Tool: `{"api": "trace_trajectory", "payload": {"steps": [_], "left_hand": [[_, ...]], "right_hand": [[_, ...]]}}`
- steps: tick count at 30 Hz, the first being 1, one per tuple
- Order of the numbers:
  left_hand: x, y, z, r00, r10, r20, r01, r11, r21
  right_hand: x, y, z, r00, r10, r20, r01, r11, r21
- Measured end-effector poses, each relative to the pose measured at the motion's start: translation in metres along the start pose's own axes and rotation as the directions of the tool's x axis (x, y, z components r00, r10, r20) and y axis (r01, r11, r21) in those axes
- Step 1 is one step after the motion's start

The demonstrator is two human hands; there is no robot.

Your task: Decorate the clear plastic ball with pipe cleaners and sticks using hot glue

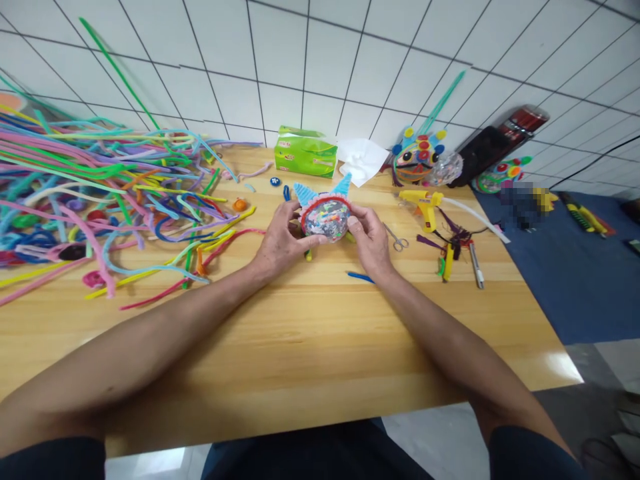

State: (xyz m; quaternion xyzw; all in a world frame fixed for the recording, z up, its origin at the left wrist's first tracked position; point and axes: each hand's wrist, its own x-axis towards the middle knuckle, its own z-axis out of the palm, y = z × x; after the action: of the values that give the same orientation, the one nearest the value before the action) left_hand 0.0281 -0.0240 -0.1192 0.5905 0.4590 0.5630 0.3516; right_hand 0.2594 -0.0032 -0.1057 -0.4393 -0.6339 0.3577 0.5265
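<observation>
Support the eared ornament [327, 219] evenly: your left hand [281, 241] and right hand [371, 243] pinch opposite sides, thumbs nearest you; squeeze lightly.

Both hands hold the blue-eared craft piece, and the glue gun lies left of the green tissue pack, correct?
Wrong side: the head view shows the glue gun lying right of the green tissue pack. The left hand and right hand do hold the blue-eared craft piece.
</observation>
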Motion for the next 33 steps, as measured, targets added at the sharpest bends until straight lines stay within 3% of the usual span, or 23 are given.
{"api": "trace_trajectory", "payload": {"steps": [7, 19, 33], "left_hand": [[-0.003, 0.002, -0.001, 0.993, -0.079, 0.091, 0.09, 0.988, -0.126], [-0.003, 0.001, -0.011, 0.996, -0.014, 0.093, 0.017, 0.999, -0.039], [-0.002, 0.007, -0.011, 0.995, -0.016, 0.101, 0.018, 1.0, -0.021]], "right_hand": [[-0.006, 0.002, 0.006, 1.0, -0.005, -0.011, 0.005, 0.999, 0.045], [-0.006, 0.001, 0.01, 1.0, -0.029, -0.01, 0.029, 0.998, 0.053], [-0.005, 0.004, 0.011, 1.0, -0.032, 0.001, 0.031, 0.998, 0.047]]}}
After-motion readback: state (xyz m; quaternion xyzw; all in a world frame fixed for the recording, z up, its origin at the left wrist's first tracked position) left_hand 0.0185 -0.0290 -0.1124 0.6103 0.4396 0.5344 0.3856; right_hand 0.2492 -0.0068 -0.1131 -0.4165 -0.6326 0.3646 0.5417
